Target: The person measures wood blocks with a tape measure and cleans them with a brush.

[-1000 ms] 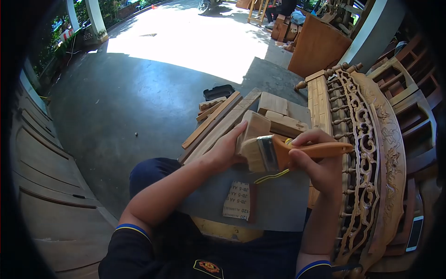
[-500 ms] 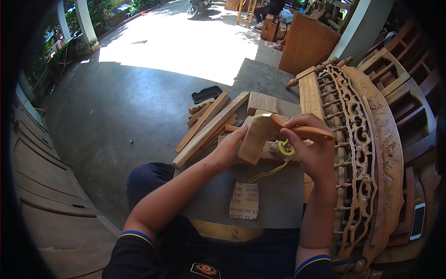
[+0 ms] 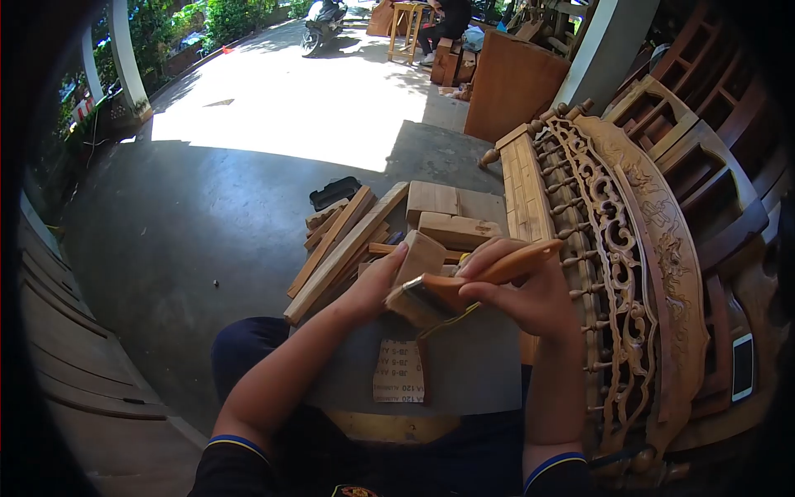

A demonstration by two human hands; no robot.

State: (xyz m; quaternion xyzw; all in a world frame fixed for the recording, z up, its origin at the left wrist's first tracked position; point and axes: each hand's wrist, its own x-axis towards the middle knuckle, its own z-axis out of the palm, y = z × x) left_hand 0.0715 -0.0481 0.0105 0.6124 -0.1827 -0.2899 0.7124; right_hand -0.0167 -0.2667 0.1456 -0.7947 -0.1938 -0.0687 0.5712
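My left hand (image 3: 371, 288) grips a pale wooden block (image 3: 422, 252) by its left side, thumb along the edge. In my right hand (image 3: 534, 294) is a wide paintbrush (image 3: 515, 263) with an orange-brown wooden handle. Its bristles (image 3: 407, 308) point down and left, overlapping the near side of the block. Below them a piece of printed sandpaper (image 3: 399, 374) lies on a grey work surface (image 3: 474, 377). Part of a yellow strap (image 3: 451, 322) shows under the brush; whatever it joins is mostly hidden.
Wooden strips (image 3: 352, 253) and larger blocks (image 3: 457, 229) lie beyond my hands, with a black case (image 3: 334, 193) behind. Carved furniture (image 3: 617, 215) stands close on the right, a phone (image 3: 743, 367) beside it. A person (image 3: 447, 23) sits far back near a stool (image 3: 405, 29).
My right hand has swung the brush from the block's upper side down to its near side, turning the bristles toward me. The view has shifted slightly, and the yellow tape measure is now mostly covered.
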